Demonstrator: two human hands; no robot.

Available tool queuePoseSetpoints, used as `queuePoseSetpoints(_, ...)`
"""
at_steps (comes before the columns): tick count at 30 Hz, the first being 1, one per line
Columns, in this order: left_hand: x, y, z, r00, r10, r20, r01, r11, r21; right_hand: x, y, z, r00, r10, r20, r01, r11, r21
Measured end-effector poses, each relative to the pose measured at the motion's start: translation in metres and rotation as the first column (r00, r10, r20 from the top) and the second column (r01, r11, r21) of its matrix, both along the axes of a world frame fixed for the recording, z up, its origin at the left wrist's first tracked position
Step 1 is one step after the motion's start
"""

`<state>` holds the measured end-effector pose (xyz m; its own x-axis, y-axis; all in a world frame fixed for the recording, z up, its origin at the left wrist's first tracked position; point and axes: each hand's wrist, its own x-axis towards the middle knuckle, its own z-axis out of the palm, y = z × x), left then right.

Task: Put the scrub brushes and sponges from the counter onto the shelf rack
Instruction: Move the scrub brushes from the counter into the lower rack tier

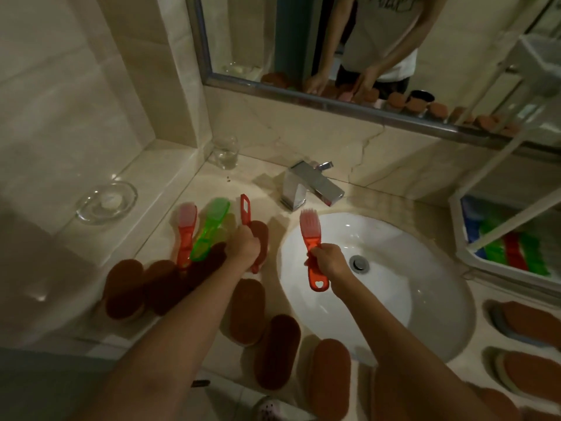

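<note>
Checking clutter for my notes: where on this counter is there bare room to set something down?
Bare: the strip between glass and faucet, and the ledge between soap dish and glass. Crowded: brushes and sponges left of the basin, sponges along its front and right.

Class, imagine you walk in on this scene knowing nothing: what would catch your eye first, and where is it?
The red scrub brush, gripped by the right hand above the white sink basin, stands out first. Next, the left hand grips a red-handled brush on the counter, beside a green brush. Brown oval sponges ring the basin, and bright brushes lie in the shelf rack at right.
</note>
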<state>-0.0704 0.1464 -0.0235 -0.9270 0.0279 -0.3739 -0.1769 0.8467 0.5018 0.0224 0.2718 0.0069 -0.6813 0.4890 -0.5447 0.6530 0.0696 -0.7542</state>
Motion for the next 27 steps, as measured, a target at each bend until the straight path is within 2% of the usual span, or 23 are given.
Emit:
queuePoseSetpoints(7,0.016,-0.007,0.02,0.97,0.099,-0.22,-0.093,0.995,0.037,0.029,0.02,0.0,0.999,0.015,-0.034,-0.016,0.999,-0.03)
queuePoseSetpoints(10,0.046,-0.002,0.037,0.953,-0.008,-0.302,0.015,1.0,0.02,0.053,0.039,0.002,0.997,-0.022,-0.077,0.017,0.998,-0.061)
queuePoseSetpoints(13,0.078,0.014,0.04,0.97,-0.163,-0.183,0.18,0.98,0.085,0.085,0.068,-0.002,0.992,-0.094,-0.088,0.088,0.994,-0.069)
queuePoseSetpoints(16,0.108,0.047,0.036,0.937,-0.346,-0.048,0.349,0.936,0.056,0.12,0.1,-0.008,0.981,-0.186,-0.054,0.186,0.982,-0.017)
queuePoseSetpoints(21,0.168,0.141,0.041,0.837,-0.547,-0.011,0.542,0.827,0.147,0.199,0.162,-0.003,0.951,-0.306,-0.042,0.307,0.951,0.029)
queuePoseSetpoints(25,0.186,0.188,0.045,0.779,-0.623,-0.068,0.625,0.765,0.156,0.234,0.19,0.005,0.942,-0.328,-0.07,0.332,0.941,0.067)
queuePoseSetpoints(27,0.205,0.222,0.045,0.762,-0.646,-0.033,0.637,0.741,0.211,0.255,0.218,0.01,0.922,-0.376,-0.089,0.386,0.912,0.138)
